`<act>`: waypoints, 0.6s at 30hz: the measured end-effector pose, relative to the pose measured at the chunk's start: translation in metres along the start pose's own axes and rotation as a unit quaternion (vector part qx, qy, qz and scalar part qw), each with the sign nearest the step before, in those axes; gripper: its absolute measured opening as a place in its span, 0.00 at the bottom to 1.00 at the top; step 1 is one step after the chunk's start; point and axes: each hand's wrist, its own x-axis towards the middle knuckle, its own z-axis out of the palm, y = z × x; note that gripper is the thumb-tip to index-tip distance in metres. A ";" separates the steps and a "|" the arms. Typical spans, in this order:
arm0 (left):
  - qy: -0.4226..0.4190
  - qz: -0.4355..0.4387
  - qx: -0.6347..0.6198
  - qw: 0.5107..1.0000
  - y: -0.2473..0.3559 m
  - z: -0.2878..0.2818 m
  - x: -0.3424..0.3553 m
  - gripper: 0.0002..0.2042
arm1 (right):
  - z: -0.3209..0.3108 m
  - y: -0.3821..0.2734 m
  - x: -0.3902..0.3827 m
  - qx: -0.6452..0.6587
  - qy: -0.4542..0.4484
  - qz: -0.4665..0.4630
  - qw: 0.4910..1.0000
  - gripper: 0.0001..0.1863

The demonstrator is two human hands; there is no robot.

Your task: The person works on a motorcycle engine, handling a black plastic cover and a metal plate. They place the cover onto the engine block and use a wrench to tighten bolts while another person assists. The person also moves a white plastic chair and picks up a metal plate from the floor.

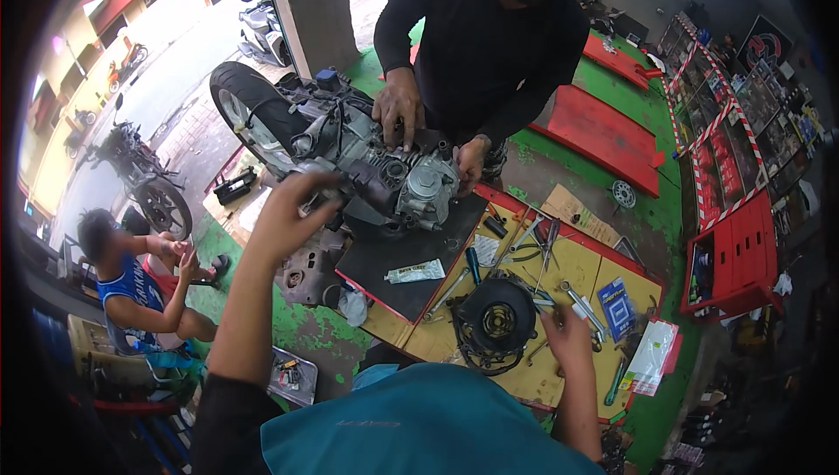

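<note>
My left hand [306,201] reaches to the left side of the engine [424,187]; its fingers are blurred, so I cannot tell whether they grip anything. My right hand [568,335] is low over the yellow bench top [411,346], fingers loosely apart, beside a round black component [489,313] and some wrenches [590,318]. A white tube [415,271] lies on a black mat [384,278]. A dark-sleeved co-worker has one hand [398,108] on top of the engine and the other [472,160] at its right side.
A seated person [144,291] is at left near a parked motorcycle [140,173]. A rear tire [240,99] rises at the engine's back. Red lift platforms [594,134] and a tool cabinet [730,256] are at right; a metal tray [293,379] is lower left.
</note>
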 end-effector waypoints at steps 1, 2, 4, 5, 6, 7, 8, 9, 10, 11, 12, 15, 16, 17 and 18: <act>0.007 0.074 0.033 0.997 0.009 0.002 0.024 0.19 | -0.008 -0.043 0.017 0.028 0.046 -0.066 0.996 0.20; 0.004 0.145 0.061 0.987 0.016 0.003 0.049 0.21 | -0.008 -0.081 0.035 0.059 0.074 -0.131 0.987 0.19; -0.008 0.238 0.108 0.965 0.011 0.013 0.099 0.24 | -0.007 -0.153 0.073 0.129 0.072 -0.225 0.963 0.15; -0.016 0.257 0.133 0.957 -0.003 0.020 0.121 0.26 | -0.003 -0.188 0.089 0.169 0.073 -0.277 0.943 0.14; -0.049 0.280 0.139 0.949 -0.020 0.028 0.145 0.28 | 0.002 -0.214 0.106 0.162 0.078 -0.312 0.933 0.14; -0.083 0.305 0.144 0.938 -0.036 0.039 0.169 0.30 | 0.009 -0.234 0.123 0.152 0.086 -0.344 0.922 0.14; -0.118 0.333 0.146 0.924 -0.041 0.047 0.185 0.31 | 0.017 -0.248 0.141 0.183 0.072 -0.337 0.921 0.14; -0.147 0.335 0.178 0.914 -0.037 0.055 0.193 0.33 | 0.028 -0.253 0.157 0.213 0.059 -0.326 0.919 0.13; -0.172 0.337 0.211 0.901 -0.029 0.057 0.201 0.34 | 0.037 -0.256 0.170 0.174 0.082 -0.338 0.921 0.14; -0.197 0.338 0.245 0.887 -0.023 0.061 0.208 0.35 | 0.045 -0.258 0.183 0.136 0.105 -0.350 0.921 0.15; -0.213 0.347 0.258 0.876 -0.026 0.065 0.211 0.36 | 0.052 -0.266 0.186 0.101 0.119 -0.364 0.918 0.17; -0.266 0.344 0.291 0.852 -0.030 0.075 0.221 0.37 | 0.066 -0.282 0.189 0.132 0.045 -0.284 0.949 0.20; -0.287 0.323 0.296 0.852 -0.024 0.077 0.226 0.37 | 0.070 -0.282 0.191 0.140 0.048 -0.278 0.949 0.22; -0.307 0.303 0.300 0.851 -0.020 0.077 0.230 0.36 | 0.073 -0.280 0.192 0.148 0.051 -0.273 0.949 0.23; -0.317 0.296 0.298 0.850 -0.019 0.076 0.237 0.36 | 0.075 -0.280 0.195 0.157 0.055 -0.270 0.948 0.24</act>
